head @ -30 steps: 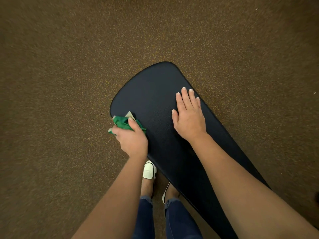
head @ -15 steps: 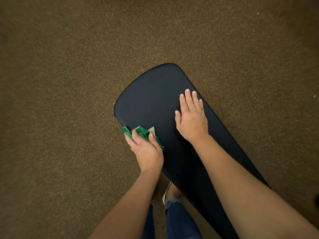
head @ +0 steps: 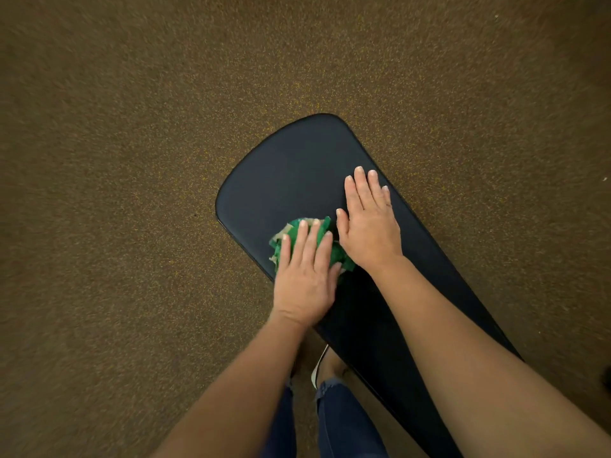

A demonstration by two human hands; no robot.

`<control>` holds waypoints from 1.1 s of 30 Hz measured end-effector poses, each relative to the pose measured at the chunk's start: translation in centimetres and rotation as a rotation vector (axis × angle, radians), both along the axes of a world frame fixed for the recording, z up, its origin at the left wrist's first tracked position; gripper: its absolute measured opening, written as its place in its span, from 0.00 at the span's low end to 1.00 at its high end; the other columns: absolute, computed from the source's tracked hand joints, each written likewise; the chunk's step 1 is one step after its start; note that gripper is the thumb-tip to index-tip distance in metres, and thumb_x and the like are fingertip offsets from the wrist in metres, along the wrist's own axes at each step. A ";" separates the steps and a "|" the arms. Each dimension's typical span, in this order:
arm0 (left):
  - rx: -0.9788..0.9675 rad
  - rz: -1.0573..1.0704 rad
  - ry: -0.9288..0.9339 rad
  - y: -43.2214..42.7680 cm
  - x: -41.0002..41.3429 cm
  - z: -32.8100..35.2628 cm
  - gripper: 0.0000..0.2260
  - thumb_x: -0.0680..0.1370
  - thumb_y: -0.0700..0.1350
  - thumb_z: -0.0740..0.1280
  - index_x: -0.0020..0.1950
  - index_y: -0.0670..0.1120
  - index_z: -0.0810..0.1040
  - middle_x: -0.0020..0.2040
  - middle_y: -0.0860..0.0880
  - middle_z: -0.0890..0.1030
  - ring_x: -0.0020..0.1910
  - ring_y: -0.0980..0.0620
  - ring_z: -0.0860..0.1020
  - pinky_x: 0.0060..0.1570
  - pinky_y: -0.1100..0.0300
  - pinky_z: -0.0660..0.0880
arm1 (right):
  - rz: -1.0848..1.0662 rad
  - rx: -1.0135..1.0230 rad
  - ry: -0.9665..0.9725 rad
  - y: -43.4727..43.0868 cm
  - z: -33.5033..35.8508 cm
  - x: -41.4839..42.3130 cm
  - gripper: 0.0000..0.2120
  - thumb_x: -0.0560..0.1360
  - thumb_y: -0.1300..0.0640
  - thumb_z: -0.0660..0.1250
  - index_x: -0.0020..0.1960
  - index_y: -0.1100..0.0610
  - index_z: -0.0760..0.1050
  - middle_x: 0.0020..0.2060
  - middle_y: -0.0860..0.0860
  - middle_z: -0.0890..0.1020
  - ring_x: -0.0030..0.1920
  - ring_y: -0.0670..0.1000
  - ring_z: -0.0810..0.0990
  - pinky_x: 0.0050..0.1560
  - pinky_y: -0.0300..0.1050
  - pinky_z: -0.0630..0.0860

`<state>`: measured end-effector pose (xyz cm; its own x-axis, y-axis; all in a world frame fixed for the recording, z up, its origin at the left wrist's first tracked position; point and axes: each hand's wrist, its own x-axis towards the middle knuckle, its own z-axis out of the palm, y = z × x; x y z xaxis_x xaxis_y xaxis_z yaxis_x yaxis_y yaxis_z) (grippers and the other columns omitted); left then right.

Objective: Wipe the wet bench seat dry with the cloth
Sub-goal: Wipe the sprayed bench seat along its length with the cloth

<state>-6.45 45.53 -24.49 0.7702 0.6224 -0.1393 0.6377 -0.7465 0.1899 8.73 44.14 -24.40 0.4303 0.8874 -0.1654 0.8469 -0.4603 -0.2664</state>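
Note:
The dark navy padded bench seat (head: 291,166) runs from the middle of the view down to the lower right. A crumpled green cloth (head: 339,254) lies on the seat near its left edge. My left hand (head: 305,276) presses flat on the cloth with its fingers spread over it. My right hand (head: 370,223) lies flat, palm down, on the bare seat just right of the cloth, holding nothing. I cannot tell wet patches from dry on the seat.
Brown speckled carpet (head: 132,193) surrounds the bench on all sides. My legs in blue jeans (head: 344,421) and one white shoe (head: 319,365) stand close against the bench's left edge, below my left arm.
My left hand has slid the cloth from the seat's left edge inward to the right, close to my right hand, and flattened over it. My right hand has stayed put.

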 end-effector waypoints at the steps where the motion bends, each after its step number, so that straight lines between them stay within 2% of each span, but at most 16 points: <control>1: 0.030 0.008 0.013 1.7 -0.1 -0.2 0.25 0.80 0.55 0.51 0.72 0.42 0.65 0.75 0.42 0.63 0.75 0.41 0.56 0.73 0.42 0.50 | 0.010 -0.002 0.004 -0.1 0.1 0.1 0.27 0.81 0.53 0.56 0.76 0.62 0.56 0.77 0.58 0.55 0.77 0.58 0.50 0.75 0.54 0.46; 5: 0.055 0.416 -0.004 7.4 0.4 -0.4 0.26 0.80 0.54 0.52 0.74 0.40 0.61 0.75 0.40 0.60 0.76 0.39 0.53 0.73 0.40 0.48 | 0.025 -0.047 0.016 -0.2 0.4 0.5 0.28 0.82 0.52 0.53 0.78 0.60 0.51 0.78 0.56 0.51 0.78 0.55 0.45 0.76 0.52 0.43; 7: 0.042 0.484 0.033 6.0 1.6 -0.1 0.26 0.80 0.54 0.52 0.75 0.42 0.59 0.76 0.41 0.58 0.76 0.40 0.52 0.73 0.40 0.48 | 0.018 -0.032 0.018 -0.2 0.5 0.4 0.27 0.82 0.52 0.54 0.78 0.60 0.52 0.78 0.56 0.52 0.78 0.56 0.46 0.75 0.53 0.43; 8: 0.015 0.422 0.035 4.8 1.9 0.4 0.26 0.80 0.55 0.52 0.76 0.43 0.59 0.77 0.42 0.58 0.76 0.42 0.52 0.73 0.41 0.48 | 0.007 -0.020 0.023 -0.2 0.5 0.4 0.27 0.82 0.53 0.55 0.77 0.61 0.53 0.78 0.56 0.53 0.78 0.56 0.47 0.75 0.54 0.44; 10: -0.018 0.149 0.067 3.2 1.0 0.8 0.27 0.80 0.57 0.52 0.76 0.45 0.59 0.77 0.44 0.58 0.77 0.43 0.52 0.73 0.41 0.49 | -0.001 -0.021 0.024 -0.2 0.4 0.2 0.27 0.82 0.53 0.55 0.77 0.61 0.54 0.77 0.57 0.54 0.78 0.57 0.48 0.75 0.54 0.44; 12: 0.018 -0.100 0.132 5.0 -0.5 0.9 0.28 0.80 0.60 0.50 0.76 0.47 0.58 0.77 0.45 0.59 0.77 0.44 0.50 0.73 0.39 0.48 | 0.009 -0.027 0.019 -0.2 0.2 0.3 0.27 0.82 0.53 0.55 0.77 0.61 0.54 0.78 0.57 0.53 0.78 0.57 0.47 0.75 0.54 0.44; 13: 0.052 -0.140 0.146 6.5 -0.8 0.8 0.28 0.80 0.60 0.49 0.76 0.47 0.57 0.77 0.46 0.59 0.77 0.43 0.49 0.72 0.37 0.46 | 0.013 -0.020 0.018 -0.2 0.2 0.3 0.27 0.82 0.53 0.55 0.77 0.61 0.54 0.78 0.56 0.53 0.78 0.57 0.48 0.75 0.53 0.44; 14: 0.078 -0.111 0.146 7.7 -0.6 0.6 0.29 0.80 0.61 0.48 0.77 0.46 0.56 0.77 0.46 0.59 0.77 0.43 0.47 0.71 0.35 0.44 | 0.014 -0.010 0.017 -0.2 0.2 0.4 0.27 0.82 0.53 0.55 0.77 0.61 0.54 0.78 0.56 0.53 0.78 0.57 0.48 0.75 0.53 0.44; 16: 0.054 0.113 0.127 8.7 0.5 0.4 0.28 0.81 0.60 0.48 0.77 0.46 0.55 0.78 0.47 0.56 0.77 0.41 0.44 0.70 0.35 0.41 | 0.006 -0.007 0.021 -0.2 0.2 0.3 0.27 0.82 0.53 0.54 0.77 0.60 0.53 0.78 0.56 0.53 0.78 0.56 0.47 0.75 0.53 0.43; 18: -0.001 0.337 0.096 7.2 2.3 0.5 0.27 0.81 0.58 0.48 0.77 0.47 0.53 0.78 0.47 0.54 0.77 0.40 0.44 0.70 0.34 0.42 | -0.022 0.007 0.038 -0.1 0.3 0.1 0.26 0.82 0.53 0.54 0.77 0.60 0.54 0.78 0.55 0.54 0.78 0.56 0.47 0.75 0.53 0.44; 19: -0.019 0.374 0.078 6.1 2.9 0.5 0.27 0.81 0.58 0.48 0.77 0.47 0.53 0.78 0.46 0.54 0.76 0.39 0.45 0.70 0.34 0.44 | -0.037 0.028 0.056 0.0 0.4 -0.1 0.25 0.82 0.53 0.54 0.77 0.60 0.57 0.77 0.56 0.55 0.78 0.56 0.48 0.76 0.54 0.45; 23: -0.034 0.131 0.054 3.7 2.2 0.5 0.27 0.80 0.56 0.50 0.77 0.50 0.51 0.77 0.47 0.57 0.77 0.40 0.48 0.72 0.38 0.48 | -0.039 0.194 0.096 0.1 1.0 -0.7 0.22 0.80 0.54 0.52 0.69 0.62 0.70 0.71 0.57 0.69 0.74 0.60 0.61 0.73 0.58 0.59; 26: -0.069 -0.054 0.016 4.2 1.1 0.8 0.29 0.79 0.58 0.51 0.78 0.49 0.48 0.78 0.48 0.56 0.77 0.42 0.48 0.73 0.40 0.48 | -0.056 0.317 0.135 0.2 1.7 -1.5 0.19 0.80 0.56 0.54 0.66 0.62 0.73 0.61 0.57 0.79 0.61 0.59 0.75 0.60 0.57 0.74; 27: -0.075 -0.105 0.014 4.9 0.8 0.8 0.30 0.79 0.59 0.50 0.78 0.47 0.47 0.78 0.48 0.56 0.77 0.43 0.46 0.73 0.41 0.47 | -0.053 0.348 0.162 0.3 1.8 -1.8 0.19 0.79 0.56 0.55 0.66 0.62 0.73 0.57 0.56 0.80 0.55 0.58 0.77 0.55 0.55 0.76; 29: -0.057 -0.147 0.039 6.9 0.6 0.7 0.32 0.79 0.60 0.47 0.78 0.44 0.46 0.78 0.46 0.52 0.77 0.43 0.44 0.73 0.40 0.45 | -0.039 0.381 0.213 0.4 2.0 -2.6 0.18 0.79 0.56 0.56 0.66 0.62 0.73 0.51 0.57 0.81 0.48 0.57 0.77 0.49 0.53 0.77; 33: 0.014 -0.161 0.116 10.2 1.2 0.6 0.36 0.76 0.66 0.43 0.77 0.47 0.40 0.79 0.44 0.46 0.76 0.40 0.41 0.69 0.34 0.40 | -0.162 0.424 0.337 0.5 2.0 -3.3 0.16 0.79 0.58 0.58 0.63 0.62 0.75 0.46 0.58 0.79 0.42 0.58 0.80 0.43 0.52 0.80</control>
